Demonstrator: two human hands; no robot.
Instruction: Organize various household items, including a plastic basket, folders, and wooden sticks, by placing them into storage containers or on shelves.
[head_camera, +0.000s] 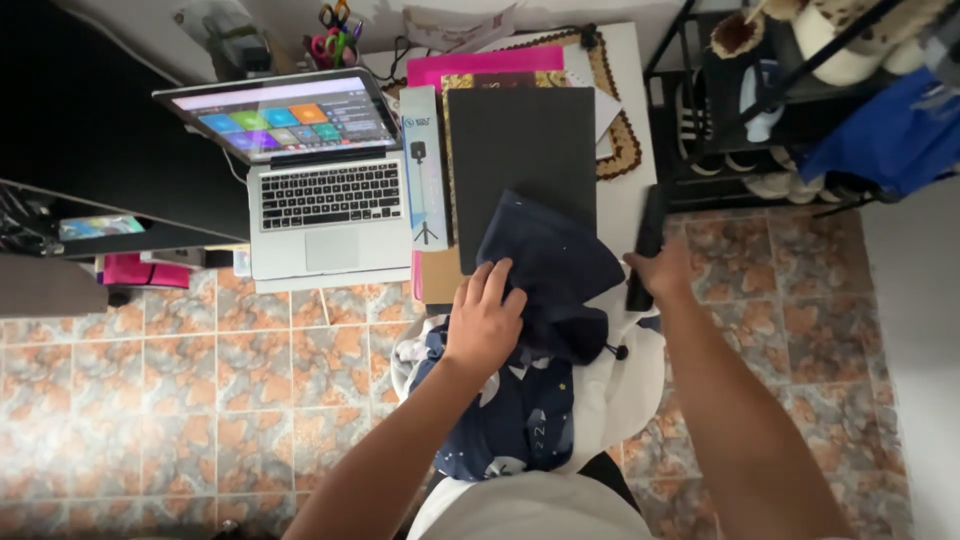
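My left hand (485, 318) lies palm down on a dark navy cloth (548, 262) that drapes from the white desk (622, 75) edge onto my lap. A navy garment with white star and moon prints (520, 415) lies bunched on my lap beside white fabric (625, 385). My right hand (662, 268) grips a long black slim object (648, 240) at the desk's right edge. A large black folder (520, 140) lies on the desk just beyond the cloth.
An open silver laptop (310, 190) with a lit screen stands at the left of the desk. A long white box (423, 165) and pink folder (480, 65) lie beside it. A black shelf rack (760, 110) with shoes stands at right. Tiled floor (200, 380) below.
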